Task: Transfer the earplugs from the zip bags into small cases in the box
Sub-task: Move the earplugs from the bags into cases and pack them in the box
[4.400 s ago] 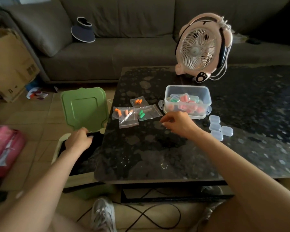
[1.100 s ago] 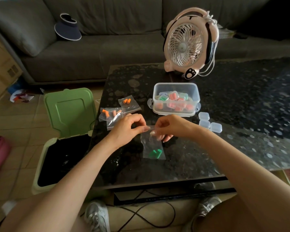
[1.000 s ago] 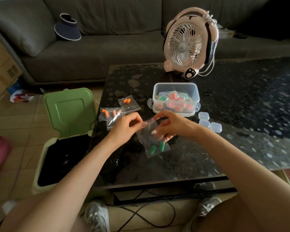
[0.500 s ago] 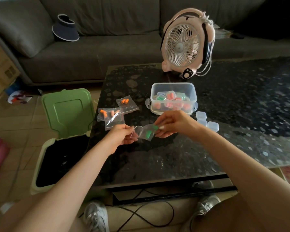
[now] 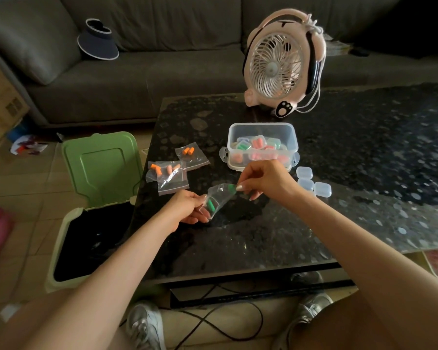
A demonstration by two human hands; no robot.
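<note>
A clear zip bag [image 5: 219,197] with green earplugs [image 5: 210,204] hangs tilted above the dark table, stretched between both hands. My left hand [image 5: 187,207] cups and holds its lower end, palm up. My right hand [image 5: 262,180] pinches its upper corner. A clear box [image 5: 262,127] holding several filled small cases stands just behind my right hand. Three empty clear cases [image 5: 314,183] lie to the right of that hand. Other zip bags [image 5: 168,174] with orange earplugs lie to the left, one more [image 5: 191,155] behind them.
A pink fan [image 5: 280,64] stands at the table's far side. An open bin with a raised green lid [image 5: 100,165] sits on the floor left of the table. A sofa with a visor [image 5: 98,45] runs along the back. Cables lie under the table.
Both hands picked the green-earplug bag off the table and opened it. Over the last half second my right hand raised its corner, tilting the bag down toward my left palm.
</note>
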